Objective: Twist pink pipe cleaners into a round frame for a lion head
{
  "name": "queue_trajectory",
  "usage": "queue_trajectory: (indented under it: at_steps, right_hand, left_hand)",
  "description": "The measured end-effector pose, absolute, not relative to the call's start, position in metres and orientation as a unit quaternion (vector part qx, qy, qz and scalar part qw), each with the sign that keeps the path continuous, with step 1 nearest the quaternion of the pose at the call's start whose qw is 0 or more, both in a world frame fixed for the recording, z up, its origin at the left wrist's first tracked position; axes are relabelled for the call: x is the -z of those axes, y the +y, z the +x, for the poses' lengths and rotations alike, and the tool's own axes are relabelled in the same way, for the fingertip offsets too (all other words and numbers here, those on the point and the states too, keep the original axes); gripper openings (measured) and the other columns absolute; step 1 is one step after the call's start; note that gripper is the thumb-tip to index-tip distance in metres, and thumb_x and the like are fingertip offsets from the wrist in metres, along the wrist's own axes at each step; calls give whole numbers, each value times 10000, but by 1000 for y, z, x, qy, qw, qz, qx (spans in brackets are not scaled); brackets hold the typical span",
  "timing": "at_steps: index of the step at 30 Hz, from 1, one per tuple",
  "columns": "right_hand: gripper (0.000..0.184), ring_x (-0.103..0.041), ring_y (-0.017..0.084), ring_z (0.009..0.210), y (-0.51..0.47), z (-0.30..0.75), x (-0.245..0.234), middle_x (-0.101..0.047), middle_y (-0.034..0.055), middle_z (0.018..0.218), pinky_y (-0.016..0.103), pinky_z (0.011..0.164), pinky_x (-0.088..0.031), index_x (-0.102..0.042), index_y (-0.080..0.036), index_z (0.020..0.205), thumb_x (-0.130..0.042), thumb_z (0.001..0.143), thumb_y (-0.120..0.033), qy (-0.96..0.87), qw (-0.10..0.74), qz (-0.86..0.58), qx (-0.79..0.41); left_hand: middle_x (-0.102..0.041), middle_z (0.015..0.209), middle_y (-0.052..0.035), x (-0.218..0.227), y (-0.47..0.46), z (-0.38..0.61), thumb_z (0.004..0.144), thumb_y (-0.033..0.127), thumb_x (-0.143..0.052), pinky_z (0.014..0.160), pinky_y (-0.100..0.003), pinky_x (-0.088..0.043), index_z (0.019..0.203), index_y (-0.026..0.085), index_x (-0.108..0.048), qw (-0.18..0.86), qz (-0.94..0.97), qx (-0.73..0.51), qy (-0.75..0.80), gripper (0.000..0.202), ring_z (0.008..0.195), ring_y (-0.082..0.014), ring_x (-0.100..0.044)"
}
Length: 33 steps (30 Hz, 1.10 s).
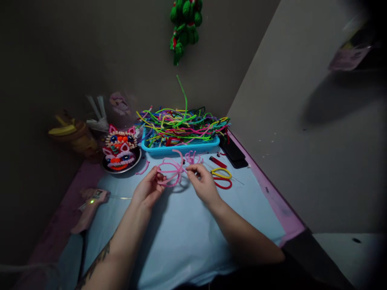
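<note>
Both grips, left hand, right hand, pinching pink loops (glue gun label illegible)

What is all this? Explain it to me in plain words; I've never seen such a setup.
There is no machine here: a person's bare left hand and right hand hold a looped pink shape between them. The single picture comes from a camera worn on the head, looking forward and down. On the light-blue cloth, beyond the hands, sits a blue tray heaped with colourful fuzzy stems. Scissors lie to the right; a bowl of fuzzy figures and a pink glue gun are at left.
</note>
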State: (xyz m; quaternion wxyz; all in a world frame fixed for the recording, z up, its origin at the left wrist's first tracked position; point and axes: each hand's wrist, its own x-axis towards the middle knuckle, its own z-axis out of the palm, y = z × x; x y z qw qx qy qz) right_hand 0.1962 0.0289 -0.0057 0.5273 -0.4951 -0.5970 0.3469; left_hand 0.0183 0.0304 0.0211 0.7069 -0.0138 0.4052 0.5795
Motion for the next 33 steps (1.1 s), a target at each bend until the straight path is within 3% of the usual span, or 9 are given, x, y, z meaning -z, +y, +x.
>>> queue_trajectory:
  at_steps: [5,11,18,23,26,30,33]
  right_hand:
    - [259,-600,175,833,32,188,14,-684,51,962,296,711,-476,-683,-206,970,-634,770,-364,-538,515,-473,-470]
    - [203,-491,117,626,33,190,8,-576,-24,708,248,600,-396,-605,-204,701,-687,729,-387,-514,510,-451,-522]
    - [286,-438,107,553,26,188,-1,-495,-51,574,243,552,-353,-527,-208,627,-704,727,-409,-531,466,-414,-574]
    - [308,-582,140,718,20,177,4,-620,-11,733,268,673,-452,-539,-209,627,-744,689,-430,-488,466,-381,-633]
    - [320,-611,181,858,21,173,7,-606,-4,706,299,764,-468,-530,-219,590,-760,665,-428,-462,491,-387,-629]
    - [343,-605,190,903,26,173,11,-586,5,680,300,781,-458,-507,-216,538,-767,638,-417,-415,523,-404,-625]
    - [315,-594,172,835,29,174,12,-594,5,694,296,769,-456,-522,-209,550,-767,635,-389,-387,532,-398,-639]
  left_hand:
    - [-562,581,33,-19,29,19,883,30,-527,549,-214,-542,783,145,-595,709,6,-582,399,167,447,-67,-549]
    - [-592,625,34,-14,26,22,822,8,-589,553,-222,-534,844,158,-593,707,42,-564,425,152,480,-76,-562]
    - [-601,660,41,-6,26,28,793,0,-608,516,-194,-495,844,175,-561,663,48,-598,448,189,505,-79,-576]
    - [-575,613,41,-2,27,33,782,1,-598,484,-179,-460,741,164,-546,669,49,-605,428,176,487,-80,-555]
    - [-567,598,28,-1,27,35,806,27,-582,462,-162,-437,690,151,-536,682,56,-605,407,176,477,-71,-538]
    - [-607,643,10,-1,25,35,798,13,-579,513,-212,-514,801,153,-569,703,65,-587,397,140,522,-104,-581]
    - [-659,736,-24,-2,23,35,801,-21,-538,522,-260,-558,924,164,-570,711,71,-567,410,224,598,-145,-643]
